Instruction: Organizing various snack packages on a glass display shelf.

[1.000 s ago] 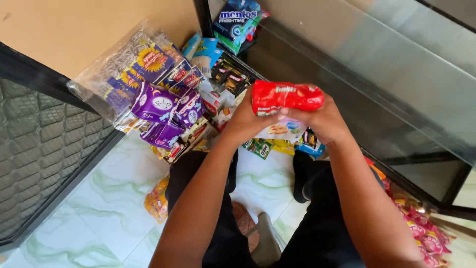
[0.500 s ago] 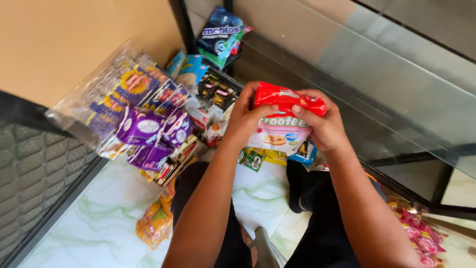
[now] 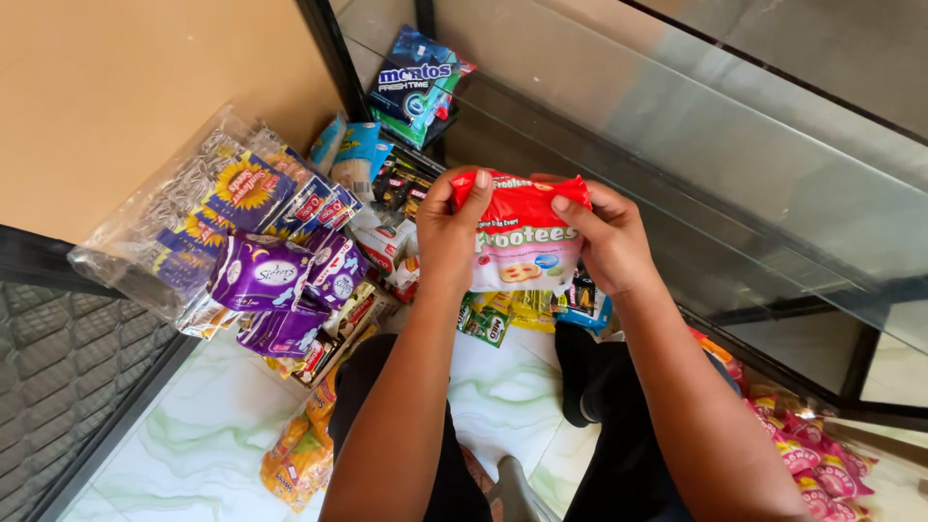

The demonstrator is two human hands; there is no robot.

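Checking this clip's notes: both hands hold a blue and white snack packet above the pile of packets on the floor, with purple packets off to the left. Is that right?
Not quite. The packet held by the left hand and right hand is red and white, not blue and white, as the head view shows. The purple packets do lie to the left, in the pile on the floor.
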